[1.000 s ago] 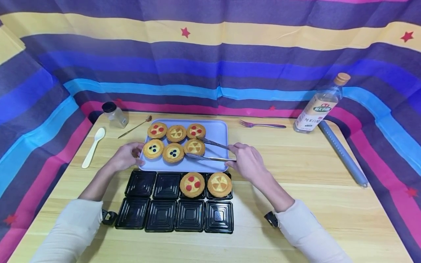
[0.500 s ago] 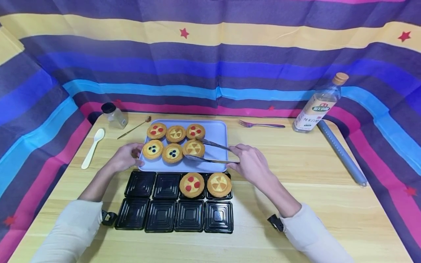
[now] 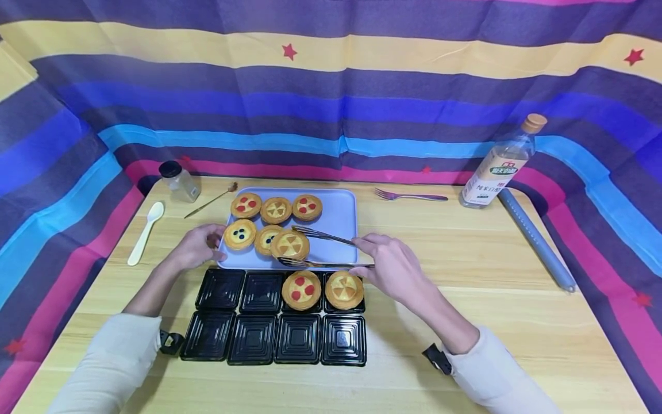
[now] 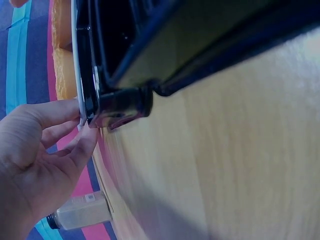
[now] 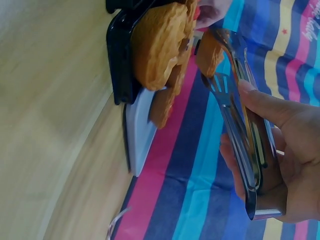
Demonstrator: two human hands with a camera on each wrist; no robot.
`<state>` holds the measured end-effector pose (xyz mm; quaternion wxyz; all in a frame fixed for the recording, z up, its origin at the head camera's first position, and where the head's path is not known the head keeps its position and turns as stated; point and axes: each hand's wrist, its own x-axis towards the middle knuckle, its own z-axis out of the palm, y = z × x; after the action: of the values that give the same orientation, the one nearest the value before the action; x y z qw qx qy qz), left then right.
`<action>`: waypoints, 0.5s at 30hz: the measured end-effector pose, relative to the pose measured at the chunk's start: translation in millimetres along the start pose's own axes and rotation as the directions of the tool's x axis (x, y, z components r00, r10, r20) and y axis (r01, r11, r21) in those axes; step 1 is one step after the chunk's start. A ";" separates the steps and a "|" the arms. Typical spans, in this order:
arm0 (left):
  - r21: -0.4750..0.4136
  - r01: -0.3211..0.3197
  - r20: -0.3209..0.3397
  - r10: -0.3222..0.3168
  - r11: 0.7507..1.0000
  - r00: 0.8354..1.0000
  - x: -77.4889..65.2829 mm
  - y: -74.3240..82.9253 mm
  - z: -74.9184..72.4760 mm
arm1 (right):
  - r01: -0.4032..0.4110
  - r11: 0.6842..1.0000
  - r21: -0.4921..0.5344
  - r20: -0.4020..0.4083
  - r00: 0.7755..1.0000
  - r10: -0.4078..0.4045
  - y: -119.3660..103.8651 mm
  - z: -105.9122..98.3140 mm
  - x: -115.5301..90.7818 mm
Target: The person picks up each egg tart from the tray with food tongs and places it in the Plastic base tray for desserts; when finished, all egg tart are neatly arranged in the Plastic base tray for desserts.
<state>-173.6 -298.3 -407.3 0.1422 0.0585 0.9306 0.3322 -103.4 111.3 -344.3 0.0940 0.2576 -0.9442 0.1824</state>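
In the head view my left hand (image 3: 195, 247) pinches the left rim of a lilac tray (image 3: 338, 210); thumb and fingers meet at that rim in the left wrist view. My right hand (image 3: 395, 267) grips metal tongs (image 3: 326, 234), their tips around an egg tart (image 3: 291, 246) with an orange wedge pattern. In the right wrist view this tart (image 5: 209, 56) is raised between the tong ends. It partly covers a blueberry tart (image 3: 264, 239). Several other tarts sit on the tray. In front, a red-dotted tart (image 3: 301, 291) and a wedge-patterned tart (image 3: 345, 290) rest in black square containers.
Black square containers (image 3: 253, 339) stand in two rows before the tray. A lidded jar (image 3: 181, 183), white spoon (image 3: 146, 233) and thin stick (image 3: 211, 201) lie left. A fork (image 3: 411, 197), labelled bottle (image 3: 493, 169) and long grey-blue rod (image 3: 535, 238) are right.
The tongs have lifted the wedge-patterned tart from its place at the tray's right and brought it left and nearer, over the blueberry tart's edge. My left hand stays at the tray rim.
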 end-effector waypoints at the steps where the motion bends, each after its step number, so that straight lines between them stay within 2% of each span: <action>1: 0.001 0.000 0.000 0.000 1.000 1.000 0.1 -0.3 0.1 | 0.003 1.000 0.004 0.005 1.000 -0.003 -1.5 -0.3 -0.4; 6: 0.008 -0.003 -0.001 0.003 1.000 1.000 0.3 -0.2 -0.3 | 0.030 0.999 0.019 0.015 0.999 -0.030 -10.1 -0.9 -2.1; 15: 0.005 -0.001 0.000 0.001 1.000 1.000 0.5 -0.4 -0.3 | 0.138 0.990 0.010 0.023 0.990 -0.139 -28.6 7.6 -5.5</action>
<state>-174.2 -298.7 -407.5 0.1417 0.0594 0.9314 0.3298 -84.5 87.9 -344.3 0.0942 0.3251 -0.9243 0.1762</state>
